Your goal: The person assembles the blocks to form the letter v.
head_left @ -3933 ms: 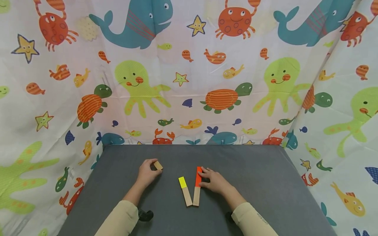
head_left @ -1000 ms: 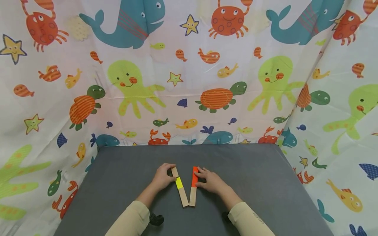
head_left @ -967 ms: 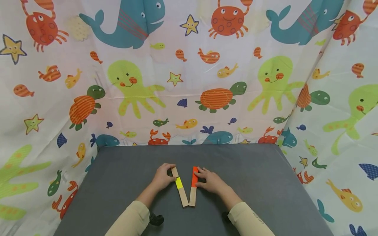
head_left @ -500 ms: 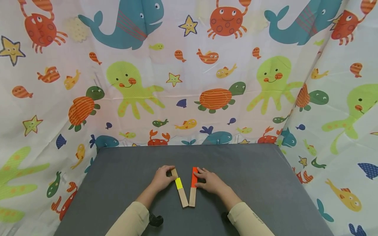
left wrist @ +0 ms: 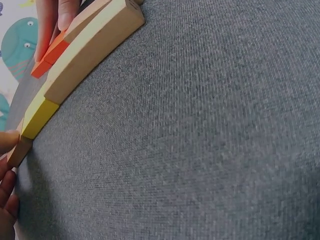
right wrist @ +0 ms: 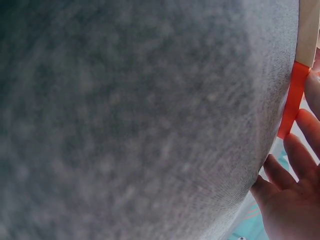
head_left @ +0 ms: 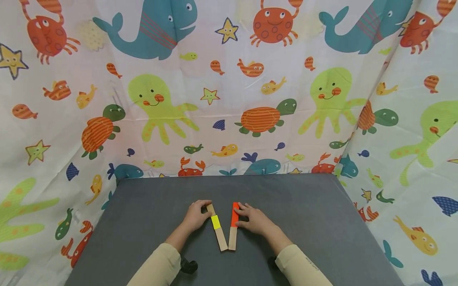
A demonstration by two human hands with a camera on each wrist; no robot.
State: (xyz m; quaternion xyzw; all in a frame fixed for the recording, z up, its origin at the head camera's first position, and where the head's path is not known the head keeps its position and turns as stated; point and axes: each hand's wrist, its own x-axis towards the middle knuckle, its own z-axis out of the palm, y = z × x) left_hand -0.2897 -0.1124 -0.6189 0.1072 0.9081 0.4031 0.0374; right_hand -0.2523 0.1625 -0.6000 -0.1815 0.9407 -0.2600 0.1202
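In the head view, two rows of blocks form a V. The left row has a long plain wooden block [head_left: 221, 240], a yellow block [head_left: 216, 222] and a short plain wooden block [head_left: 211, 209]. My left hand [head_left: 195, 215] pinches that short block at the row's far end, thumb near the yellow seam in the left wrist view. On the right, a plain wooden block [head_left: 232, 239] meets an orange stretch [head_left: 234, 216], which shows a seam in the left wrist view. My right hand [head_left: 255, 219] touches the orange side with fairly straight fingers [right wrist: 299, 155].
A grey cloth-covered table [head_left: 304, 202] lies under the blocks. A patterned sea-animal curtain [head_left: 229, 115] hangs behind it and along both sides. A dark strapped device [head_left: 188, 266] sits at the left wrist.
Since the oldest frame, my left hand has carried the short wooden block rightward to the yellow block's far end. The last second shows only slight shifts. My right hand stays by the orange stretch.
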